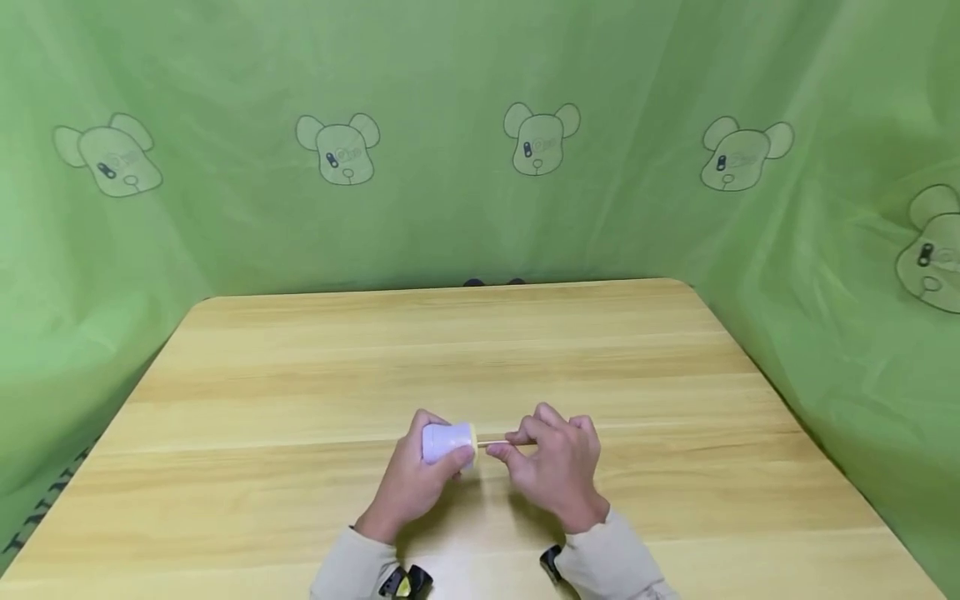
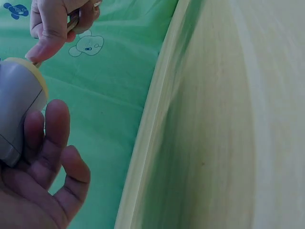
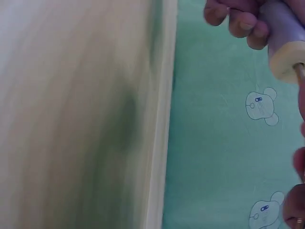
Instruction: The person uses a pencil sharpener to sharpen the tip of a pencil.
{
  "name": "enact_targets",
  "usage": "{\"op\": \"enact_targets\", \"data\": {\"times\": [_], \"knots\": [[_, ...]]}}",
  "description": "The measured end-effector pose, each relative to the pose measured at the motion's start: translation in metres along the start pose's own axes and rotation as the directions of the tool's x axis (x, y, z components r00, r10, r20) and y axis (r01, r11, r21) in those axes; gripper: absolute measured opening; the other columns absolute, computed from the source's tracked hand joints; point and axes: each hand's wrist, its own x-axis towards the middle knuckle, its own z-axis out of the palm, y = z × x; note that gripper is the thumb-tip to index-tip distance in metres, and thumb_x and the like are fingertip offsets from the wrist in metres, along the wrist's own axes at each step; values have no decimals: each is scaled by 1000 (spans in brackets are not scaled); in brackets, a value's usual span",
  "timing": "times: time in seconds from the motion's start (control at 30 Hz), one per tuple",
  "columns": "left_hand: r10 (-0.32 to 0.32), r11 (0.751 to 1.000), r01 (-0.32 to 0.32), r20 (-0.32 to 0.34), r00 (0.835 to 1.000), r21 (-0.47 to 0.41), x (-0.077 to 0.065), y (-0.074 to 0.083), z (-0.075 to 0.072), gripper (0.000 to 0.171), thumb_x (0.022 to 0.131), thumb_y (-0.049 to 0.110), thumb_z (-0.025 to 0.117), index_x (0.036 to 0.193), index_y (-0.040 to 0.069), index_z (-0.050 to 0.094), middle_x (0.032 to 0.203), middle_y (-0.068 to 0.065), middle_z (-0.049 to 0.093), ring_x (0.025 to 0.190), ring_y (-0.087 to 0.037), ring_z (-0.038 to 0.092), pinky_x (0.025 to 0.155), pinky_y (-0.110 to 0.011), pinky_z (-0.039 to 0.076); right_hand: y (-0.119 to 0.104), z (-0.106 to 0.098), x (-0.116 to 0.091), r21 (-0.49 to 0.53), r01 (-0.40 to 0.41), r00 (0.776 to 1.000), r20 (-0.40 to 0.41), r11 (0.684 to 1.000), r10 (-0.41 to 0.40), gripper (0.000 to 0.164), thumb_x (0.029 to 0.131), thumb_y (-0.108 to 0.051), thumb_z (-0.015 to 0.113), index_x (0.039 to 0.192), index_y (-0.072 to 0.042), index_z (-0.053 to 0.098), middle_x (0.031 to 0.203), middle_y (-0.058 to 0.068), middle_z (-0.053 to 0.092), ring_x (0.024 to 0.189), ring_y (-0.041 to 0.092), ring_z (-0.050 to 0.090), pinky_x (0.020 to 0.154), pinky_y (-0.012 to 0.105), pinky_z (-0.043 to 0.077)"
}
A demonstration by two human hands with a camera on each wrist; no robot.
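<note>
A lavender pencil sharpener (image 1: 447, 440) with a pale yellow end lies sideways in my left hand (image 1: 415, 482), low over the near middle of the table. My left thumb presses near the yellow rim, and in the left wrist view some of the fingers (image 2: 57, 124) stand off the body. Out of the hole in the yellow end (image 3: 286, 59) runs a thin, wood-coloured pencil (image 1: 492, 442). My right hand (image 1: 558, 469) pinches this pencil between thumb and fingers, just right of the sharpener. The pencil's tip is hidden inside the sharpener.
A light wood-grain table (image 1: 300, 367) spreads beneath both hands. Green curtains (image 1: 442, 208) printed with bear heads hang behind it and on both sides. Black wrist straps (image 1: 406, 582) show at the cuffs.
</note>
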Motion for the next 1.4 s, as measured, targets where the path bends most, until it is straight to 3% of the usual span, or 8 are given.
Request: {"op": "enact_targets", "data": {"times": [0.07, 0.23, 0.4, 0.6, 0.7, 0.87, 1.1, 1.4], "knots": [[33, 998, -33, 2, 999, 51, 0, 0, -1, 39, 84, 21, 75, 106, 4, 48, 81, -6, 59, 66, -18, 58, 56, -32, 53, -2, -3, 2, 38, -126, 983, 137, 991, 119, 33, 68, -45, 83, 57, -22, 62, 56, -15, 48, 46, -1, 39, 52, 27, 29], [116, 983, -124, 66, 991, 135, 1, -1, -2, 43, 83, 24, 78, 107, 3, 49, 82, -6, 60, 66, -14, 57, 54, -28, 52, -2, -7, 6, -1, -355, 871, 364, 935, 332, 40, 86, -35, 72, 53, -25, 52, 50, -17, 42, 45, 2, 37, 44, 26, 31], [62, 991, -63, 6, 998, 121, 2, -1, -5, 41, 84, 26, 76, 106, 3, 49, 79, -6, 59, 64, -15, 56, 52, -29, 50, 2, -4, 7, 101, -240, 928, 317, 966, 197, 18, 74, -28, 84, 71, -19, 68, 67, -12, 59, 53, 2, 44, 48, 23, 38], [10, 998, -8, -30, 1000, 66, 3, 1, -6, 36, 87, 24, 72, 105, 3, 49, 78, -6, 59, 63, -18, 56, 52, -30, 50, 8, -2, 5, 76, -101, 980, 181, 992, 85, 36, 58, -27, 93, 82, -10, 72, 87, 0, 68, 73, 16, 60, 78, 41, 41], [-22, 1000, 23, -46, 999, 21, 4, 1, -6, 35, 89, 23, 70, 106, 3, 47, 79, -7, 60, 64, -21, 58, 53, -33, 52, 9, 0, 5, 65, -53, 995, 89, 996, 47, 40, 54, -30, 94, 80, -9, 72, 82, 2, 69, 75, 20, 63, 79, 45, 37], [-63, 997, 61, -69, 996, -42, 4, 3, -6, 30, 94, 21, 64, 106, 1, 47, 79, -8, 59, 62, -28, 60, 57, -40, 54, 8, 3, 4, 139, 15, 999, 33, 990, -19, 35, 55, -20, 93, 78, -6, 71, 75, 0, 67, 66, 16, 61, 70, 38, 37], [-93, 990, 87, -45, 995, -107, 3, 7, -6, 24, 98, 20, 58, 103, 1, 45, 76, -7, 59, 57, -23, 58, 55, -38, 53, 4, 7, 6, 43, 100, 990, -100, 994, -95, 34, 50, -29, 92, 65, -9, 69, 60, -3, 57, 51, 12, 53, 65, 40, 37], [-75, 989, 71, -30, 997, -133, 3, 10, -10, 23, 95, 16, 61, 102, 1, 45, 74, -8, 59, 61, -31, 59, 59, -40, 54, -1, 9, 6, -25, 142, 975, -170, 990, -144, 35, 69, -48, 77, 63, -14, 73, 52, -7, 43, 40, 3, 29, 45, 24, 29]]}}
